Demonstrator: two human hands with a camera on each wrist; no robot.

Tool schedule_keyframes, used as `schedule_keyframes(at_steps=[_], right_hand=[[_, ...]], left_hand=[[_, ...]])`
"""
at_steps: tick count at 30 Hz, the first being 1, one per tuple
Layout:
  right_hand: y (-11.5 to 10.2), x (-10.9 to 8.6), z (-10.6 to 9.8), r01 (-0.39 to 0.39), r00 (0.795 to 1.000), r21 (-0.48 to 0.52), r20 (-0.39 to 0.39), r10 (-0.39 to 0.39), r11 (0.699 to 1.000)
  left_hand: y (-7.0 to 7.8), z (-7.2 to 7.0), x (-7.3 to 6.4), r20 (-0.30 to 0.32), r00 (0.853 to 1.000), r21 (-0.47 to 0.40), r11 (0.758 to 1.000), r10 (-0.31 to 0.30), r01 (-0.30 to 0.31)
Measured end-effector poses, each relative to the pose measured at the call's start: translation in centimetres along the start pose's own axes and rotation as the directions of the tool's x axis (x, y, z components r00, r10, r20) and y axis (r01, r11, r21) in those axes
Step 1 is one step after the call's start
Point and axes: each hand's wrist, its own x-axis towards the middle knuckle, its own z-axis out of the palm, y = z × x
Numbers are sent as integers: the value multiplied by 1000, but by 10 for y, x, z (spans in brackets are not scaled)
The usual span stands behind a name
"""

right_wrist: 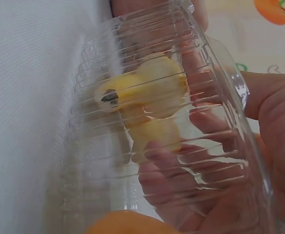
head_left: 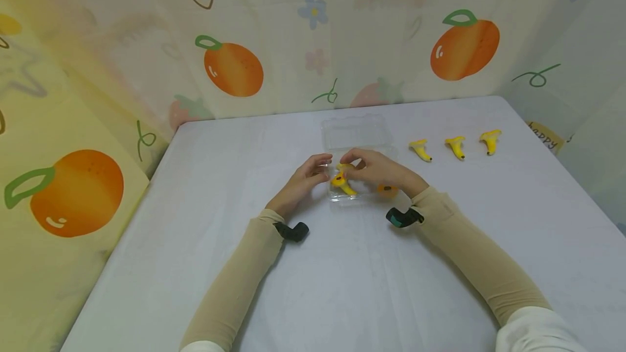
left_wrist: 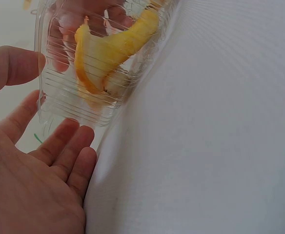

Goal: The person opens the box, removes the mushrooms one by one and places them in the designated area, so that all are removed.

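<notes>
A clear plastic clamshell box (head_left: 359, 132) lies with its lid thrown back. In its left part sits a yellow mushroom-shaped piece (head_left: 345, 184) with a dark-tipped stem, also visible through the ribbed wall in the right wrist view. My right hand (head_left: 374, 168) reaches in from the right and pinches a second yellow piece (right_wrist: 154, 134) just behind the first; its fingertips show through the plastic. At the box's left end is my left hand (head_left: 305, 178), thumb and index fingertip at the rim (left_wrist: 39, 73), other fingers extended below.
Three similar yellow pieces stand in a row at the back right: a near one (head_left: 420, 150), a middle one (head_left: 456, 147) and a far one (head_left: 490, 141). An orange patch (head_left: 387, 191) overlaps the box's right end. A white cloth (head_left: 342, 287) covers the table.
</notes>
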Motion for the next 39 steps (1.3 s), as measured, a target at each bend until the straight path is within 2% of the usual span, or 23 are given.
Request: schedule_keyframes(at_steps=[22,31,39], right_hand=[[2,0,1,-53,996,-22,71,55,998],[2,-2,1,-60,995,-31,75,62,998],[1,-2,1,-103,993,-31,59,105,994]], left_hand=[[3,1,0,6,1000,6,1000,-1,1],[1,2,-1,-1,1000,13,1000,0,0],[0,0,-1,4,1000,-3,1000,19,-19]])
